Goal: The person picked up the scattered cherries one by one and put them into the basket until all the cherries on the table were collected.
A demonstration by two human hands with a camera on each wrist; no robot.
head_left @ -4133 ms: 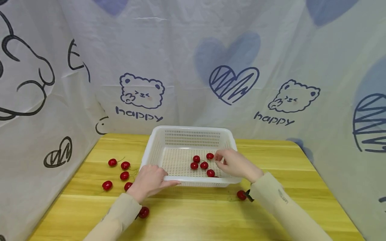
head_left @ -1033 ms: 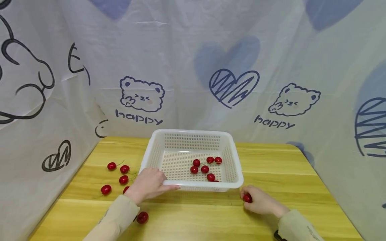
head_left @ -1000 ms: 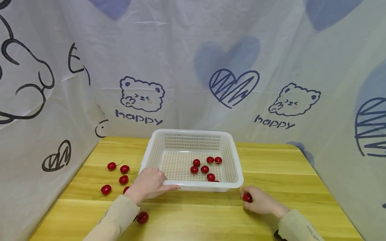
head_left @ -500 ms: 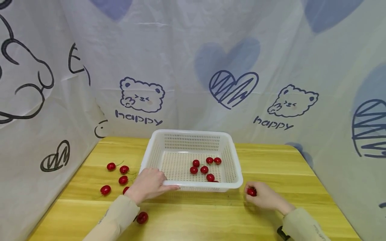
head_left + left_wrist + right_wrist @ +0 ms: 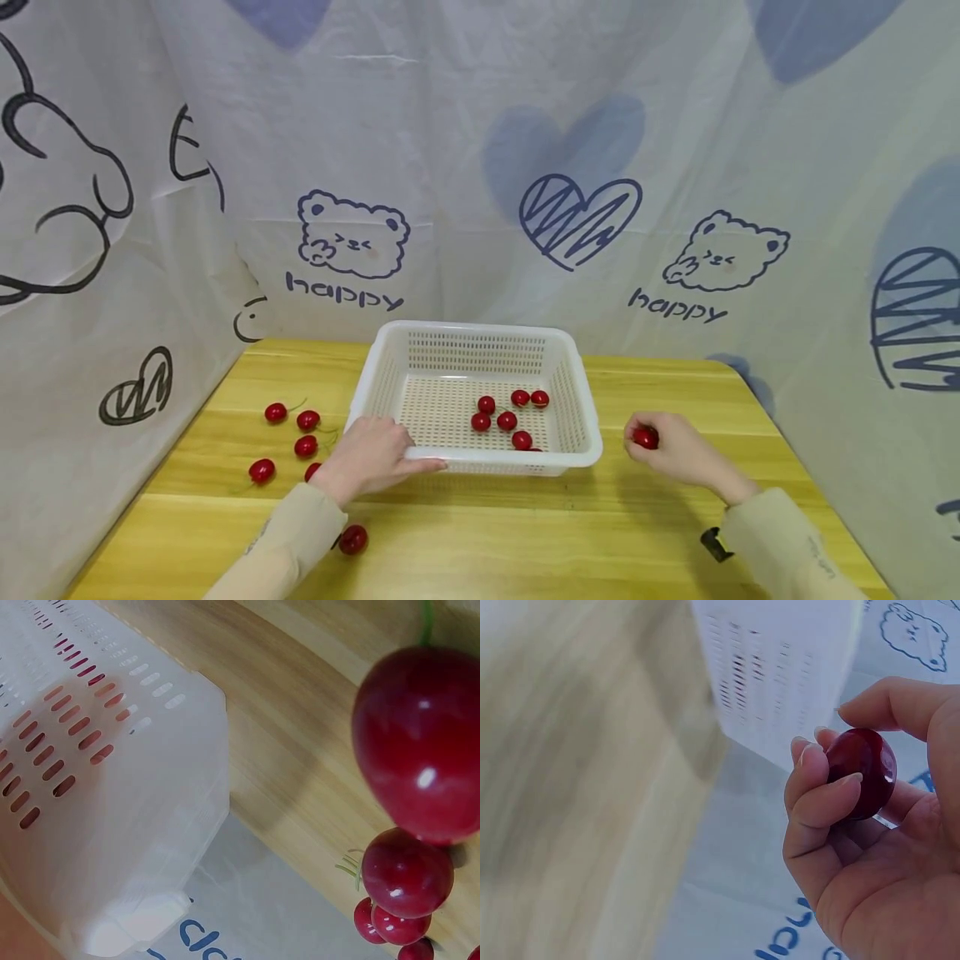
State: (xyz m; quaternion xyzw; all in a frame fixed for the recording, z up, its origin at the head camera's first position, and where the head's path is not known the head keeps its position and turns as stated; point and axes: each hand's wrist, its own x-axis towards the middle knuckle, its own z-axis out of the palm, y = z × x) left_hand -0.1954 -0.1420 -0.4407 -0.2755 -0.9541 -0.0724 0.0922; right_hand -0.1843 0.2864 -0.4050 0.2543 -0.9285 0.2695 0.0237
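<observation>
Right of the white plastic basket (image 5: 480,457), my right hand (image 5: 678,450) holds a red cherry (image 5: 861,772) in curled fingers, raised over the table. My left hand (image 5: 371,458) grips the basket's front left corner, thumb lying along the front rim and fingers hidden over the side. Inside the basket, several cherries (image 5: 507,421) lie on the right half of its slotted floor. In the left wrist view, the basket wall (image 5: 165,772) fills the left side, with cherries (image 5: 409,874) on the wood to its right.
Several stemmed cherries (image 5: 306,447) lie on the wooden table (image 5: 480,542) left of the basket. Another cherry (image 5: 353,540) sits by the left sleeve. A printed white cloth (image 5: 465,150) hangs behind the table and down both sides. A dark band (image 5: 716,544) shows at the right cuff.
My right hand left the basket, took the cherry from the table near the front right corner, and has lifted it up and to the right. The left hand stays on the basket.
</observation>
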